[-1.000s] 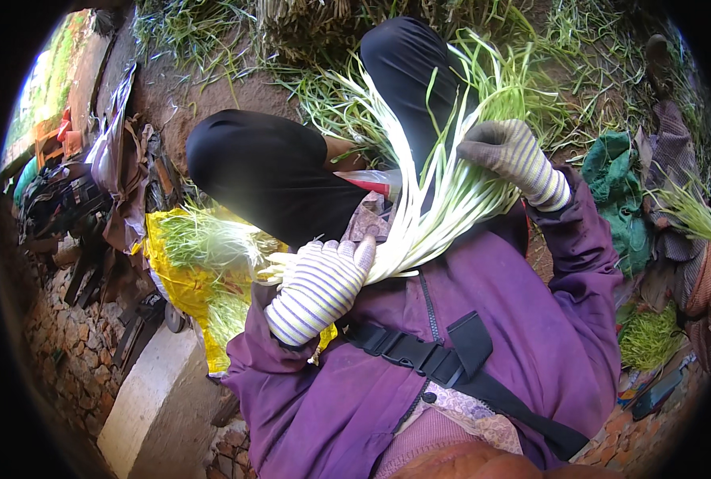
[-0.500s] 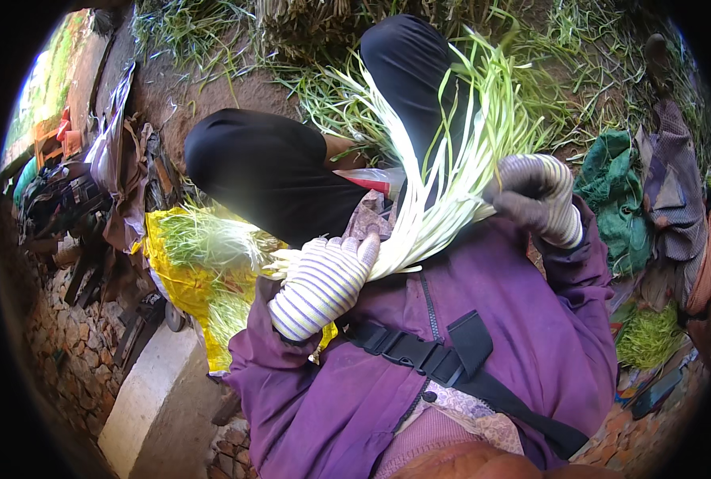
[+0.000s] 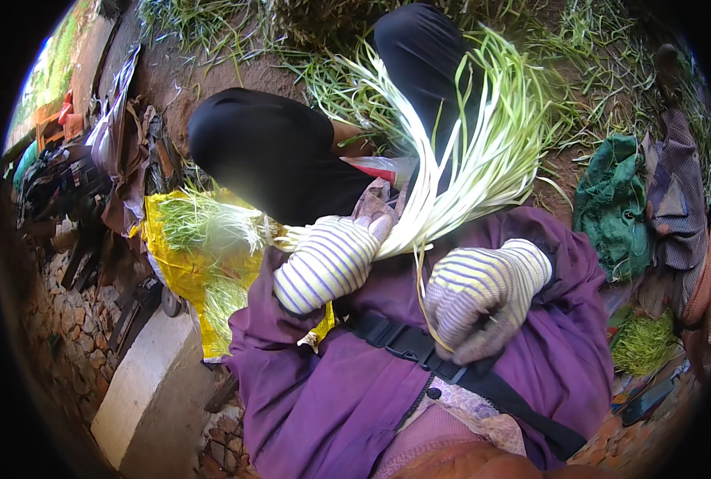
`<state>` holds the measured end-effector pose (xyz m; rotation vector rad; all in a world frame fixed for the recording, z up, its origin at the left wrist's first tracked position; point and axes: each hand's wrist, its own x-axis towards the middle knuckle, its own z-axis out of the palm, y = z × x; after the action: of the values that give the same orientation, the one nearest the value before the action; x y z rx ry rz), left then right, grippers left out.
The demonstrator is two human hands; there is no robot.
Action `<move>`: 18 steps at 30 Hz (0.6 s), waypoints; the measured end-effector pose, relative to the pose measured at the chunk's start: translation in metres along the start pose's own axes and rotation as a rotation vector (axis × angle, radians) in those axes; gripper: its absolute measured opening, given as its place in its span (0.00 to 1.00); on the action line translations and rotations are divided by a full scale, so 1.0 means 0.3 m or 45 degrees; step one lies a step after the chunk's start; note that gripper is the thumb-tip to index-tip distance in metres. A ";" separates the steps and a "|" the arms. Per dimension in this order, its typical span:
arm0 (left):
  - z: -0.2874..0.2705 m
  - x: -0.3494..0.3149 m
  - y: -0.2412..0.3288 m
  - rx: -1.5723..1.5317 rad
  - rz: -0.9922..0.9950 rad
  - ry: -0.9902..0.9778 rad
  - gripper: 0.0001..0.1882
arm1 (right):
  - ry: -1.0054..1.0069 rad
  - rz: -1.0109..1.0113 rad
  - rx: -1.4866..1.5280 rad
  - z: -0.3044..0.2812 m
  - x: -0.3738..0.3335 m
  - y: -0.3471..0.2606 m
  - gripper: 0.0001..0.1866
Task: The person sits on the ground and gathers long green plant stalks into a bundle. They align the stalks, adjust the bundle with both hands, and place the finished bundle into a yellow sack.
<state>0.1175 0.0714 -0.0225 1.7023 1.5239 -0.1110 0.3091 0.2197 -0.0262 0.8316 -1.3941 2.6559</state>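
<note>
A purple jacket (image 3: 308,399) of creased cloth is crossed by a smooth black strap with a moulded buckle (image 3: 407,345), both on the wearer's side of the bunch of pale stalks (image 3: 459,199). The bunch is made up of long, slender, glossy stems, white at first and spread into a curved fan of flat green leaves. A thin yellowish strand (image 3: 421,291) is seen running down from its near edge. Left of the bunch, a crinkled yellow sack (image 3: 176,267) is overlain by a whitish-green bundle (image 3: 204,227). Matte black trousers (image 3: 260,152) are seen beneath and beyond the bunch; to its right, a green woven sack (image 3: 611,211) is crumpled. Farther beyond it, brown soil (image 3: 244,84) is littered with loose leaves (image 3: 595,48).

The bunch's near edge is set over the jacket, and its leaf tips are left free. Between the leaf fan and the green woven sack, a gap is left.

Below the bunch, the striped knit-gloved right hand (image 3: 483,299) is bent downward, its fingers curled together on the strand's lower end. At the bunch's left end, the similarly gloved left hand (image 3: 327,259) is clamped around the stems, knuckles up.
</note>
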 end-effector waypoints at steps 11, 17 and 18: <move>-0.020 0.020 -0.086 -0.682 0.010 -0.085 0.26 | -0.032 -0.240 0.455 -0.013 0.021 0.013 0.07; -0.031 0.041 -0.077 -0.738 -0.045 -0.133 0.25 | -0.088 -0.271 0.408 -0.045 0.036 -0.023 0.06; -0.031 0.043 -0.078 -0.731 -0.058 -0.147 0.25 | 0.018 -0.238 0.218 -0.058 0.036 -0.038 0.06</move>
<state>0.0967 0.0854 -0.0355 1.1836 1.3430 0.1875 0.2951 0.2376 -0.0205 0.9059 -1.0400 2.6560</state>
